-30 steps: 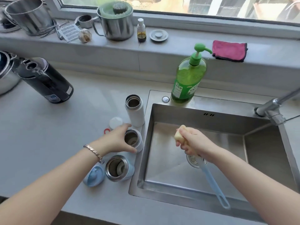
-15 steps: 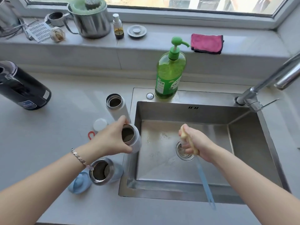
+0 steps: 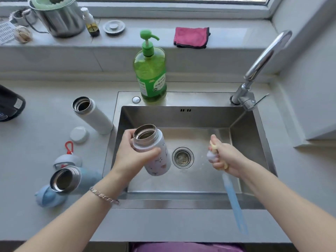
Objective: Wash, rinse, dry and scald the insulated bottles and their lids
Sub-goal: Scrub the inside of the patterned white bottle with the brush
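Note:
My left hand (image 3: 131, 157) grips a small white patterned bottle (image 3: 154, 157), open at the top, tilted over the sink (image 3: 190, 117). My right hand (image 3: 225, 159) holds a bottle brush (image 3: 234, 202) by its yellow sponge end, the blue handle pointing down towards me. A tall white bottle (image 3: 92, 115) and a blue bottle (image 3: 72, 177) stand open on the counter at the left. Near them lie a white lid (image 3: 79, 134), a grey lid with a red loop (image 3: 66, 159) and a blue lid (image 3: 48, 197).
A green dish-soap pump bottle (image 3: 150, 70) stands behind the sink. The faucet (image 3: 261, 64) rises at the right. A pink cloth (image 3: 190, 37), a steel pot (image 3: 58, 17), a small bottle (image 3: 91, 22) and a sink plug (image 3: 114, 27) sit on the windowsill. A black kettle (image 3: 10, 104) is far left.
My left hand lifted the patterned bottle off the counter and carried it right, over the sink. My right hand with the brush shifted right and lower in the basin.

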A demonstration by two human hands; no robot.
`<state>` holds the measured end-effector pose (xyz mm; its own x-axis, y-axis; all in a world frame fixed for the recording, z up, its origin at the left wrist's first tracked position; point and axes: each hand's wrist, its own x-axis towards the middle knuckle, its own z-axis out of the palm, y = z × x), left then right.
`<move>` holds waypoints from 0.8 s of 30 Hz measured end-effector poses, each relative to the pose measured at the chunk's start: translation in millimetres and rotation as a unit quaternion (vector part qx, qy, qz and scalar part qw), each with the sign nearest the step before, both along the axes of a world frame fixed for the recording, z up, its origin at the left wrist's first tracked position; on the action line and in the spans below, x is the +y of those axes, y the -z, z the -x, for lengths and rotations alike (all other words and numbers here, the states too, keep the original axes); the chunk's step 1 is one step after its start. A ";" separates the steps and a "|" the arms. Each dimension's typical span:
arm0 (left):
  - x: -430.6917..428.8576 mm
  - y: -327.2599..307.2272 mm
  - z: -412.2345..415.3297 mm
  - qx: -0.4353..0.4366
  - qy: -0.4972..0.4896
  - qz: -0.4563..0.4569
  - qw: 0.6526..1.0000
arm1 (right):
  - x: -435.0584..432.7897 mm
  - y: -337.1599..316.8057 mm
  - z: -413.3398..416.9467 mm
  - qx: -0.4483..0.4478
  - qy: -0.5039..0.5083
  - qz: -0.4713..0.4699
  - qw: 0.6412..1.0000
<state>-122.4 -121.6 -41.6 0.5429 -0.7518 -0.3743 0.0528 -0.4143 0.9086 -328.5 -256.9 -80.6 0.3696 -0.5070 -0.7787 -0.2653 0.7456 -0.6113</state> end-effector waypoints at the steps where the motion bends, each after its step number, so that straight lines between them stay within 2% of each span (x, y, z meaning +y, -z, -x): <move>1: -1.9 0.5 8.7 0.019 0.005 0.000 1.000 | -3.1 -1.9 9.4 -0.011 0.004 -0.022 1.000; 3: -6.4 2.1 24.1 0.051 0.008 -0.006 0.999 | -7.2 -7.4 25.9 -0.029 -0.021 -0.032 0.999; 5: -11.3 3.7 36.5 0.073 -0.011 -0.022 0.997 | -8.8 -13.4 39.4 -0.019 -0.030 0.013 0.999; 8: -18.3 2.1 53.1 0.103 -0.035 -0.033 0.994 | -11.1 -20.4 55.8 -0.007 -0.021 0.126 0.992; 11: -25.0 -0.7 63.5 0.159 -0.061 -0.041 0.985 | -13.1 -25.8 61.5 0.002 -0.042 0.257 0.965; 14: -34.0 -4.1 69.5 0.226 -0.060 -0.059 0.971 | -9.7 -30.1 48.1 0.046 -0.144 0.443 0.884; 17: -43.6 -10.4 73.7 0.238 -0.049 -0.044 0.969 | 14.1 -37.4 22.0 0.026 -0.225 0.499 0.837; 19: -46.4 -15.3 75.2 0.255 -0.043 -0.031 0.965 | 33.5 -39.1 12.0 -0.015 -0.234 0.565 0.791; 21: -45.9 -15.8 74.3 0.254 -0.021 -0.019 0.967 | 46.5 -35.1 11.3 -0.071 -0.225 0.602 0.763; 23: -43.3 -16.7 74.8 0.238 0.003 -0.016 0.971 | 36.7 -31.4 7.9 -0.080 -0.191 0.603 0.771; 24: -42.3 -16.7 75.3 0.232 0.015 -0.012 0.973 | 27.7 -33.7 4.2 -0.079 -0.154 0.580 0.796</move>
<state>-197.8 -163.9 -24.9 0.2901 -0.7521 -0.5918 0.4423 -0.4430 0.7798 -332.7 -229.2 -46.9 0.6627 -0.7174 0.2148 -0.1789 -0.4301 -0.8849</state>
